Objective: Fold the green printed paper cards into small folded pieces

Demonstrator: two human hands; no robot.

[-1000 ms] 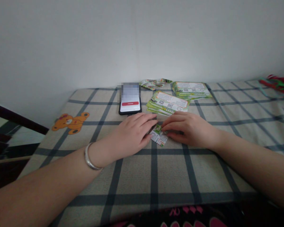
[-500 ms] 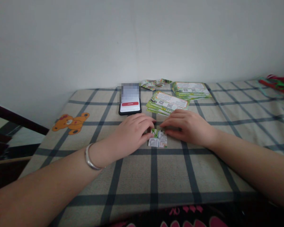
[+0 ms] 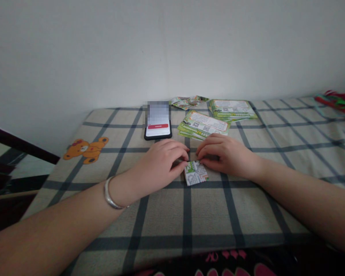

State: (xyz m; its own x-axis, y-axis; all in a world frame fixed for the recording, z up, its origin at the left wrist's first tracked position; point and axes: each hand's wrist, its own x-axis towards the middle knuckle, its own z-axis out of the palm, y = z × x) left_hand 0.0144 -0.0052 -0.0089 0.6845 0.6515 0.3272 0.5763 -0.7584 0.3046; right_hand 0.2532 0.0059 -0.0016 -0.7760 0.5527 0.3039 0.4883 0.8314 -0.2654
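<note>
A small folded leaflet [image 3: 196, 173], green and white with print, lies on the checked cloth [image 3: 161, 214] between my hands. My left hand [image 3: 158, 165], with a silver bangle at the wrist, rests on the cloth with its fingers curled and pinching the folded leaflet's left corner. My right hand [image 3: 227, 155] lies palm down, its fingertips pressed on the paper's top edge. How the paper is folded under the fingers is hidden.
A black phone [image 3: 158, 120] with a lit screen lies beyond my hands. Two stacks of green leaflets [image 3: 204, 125] [image 3: 232, 108] and some folded pieces [image 3: 188, 101] sit near the wall. Red and green strips [image 3: 337, 101] lie at far right. A bear print [image 3: 86, 148] marks the cloth.
The folded leaflet has been turned on the cloth and shifted slightly right and nearer to me. Both hands stayed on it, fingers curling in closer.
</note>
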